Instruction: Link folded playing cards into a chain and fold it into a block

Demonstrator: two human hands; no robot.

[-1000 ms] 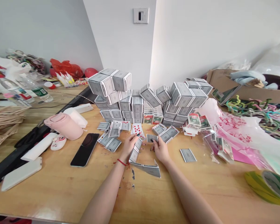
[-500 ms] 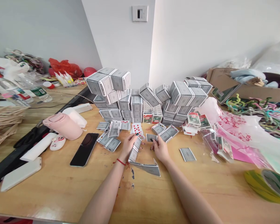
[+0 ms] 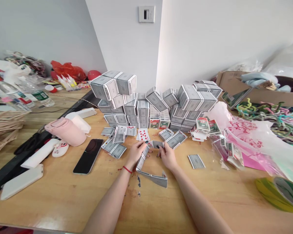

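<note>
My left hand (image 3: 136,152), a red string at its wrist, pinches a chain of joined grey-backed playing cards (image 3: 152,179) that bends toward me and to the right over the table. Between thumb and fingers my right hand (image 3: 168,155) grips another grey-backed playing card (image 3: 158,144), its left end close to the left hand's fingertips. Whether the two pieces touch is hard to make out. Just beyond the hands a face-up diamond card (image 3: 143,134) lies on the table. Loose folded cards (image 3: 177,139) sit to the right, more folded cards (image 3: 114,149) to the left.
Behind stands a wall of card-covered blocks (image 3: 143,112). A phone (image 3: 88,156), a pink case (image 3: 68,131) and a mouse (image 3: 61,149) are at left. To the right lie a single card (image 3: 196,161), card boxes (image 3: 203,124), plastic bags (image 3: 246,126) and a tape roll (image 3: 280,193).
The right hand's card has shifted slightly left, closer to the left fingertips. The hanging end of the card chain has swung a little lower, and the left hand has tilted slightly.
</note>
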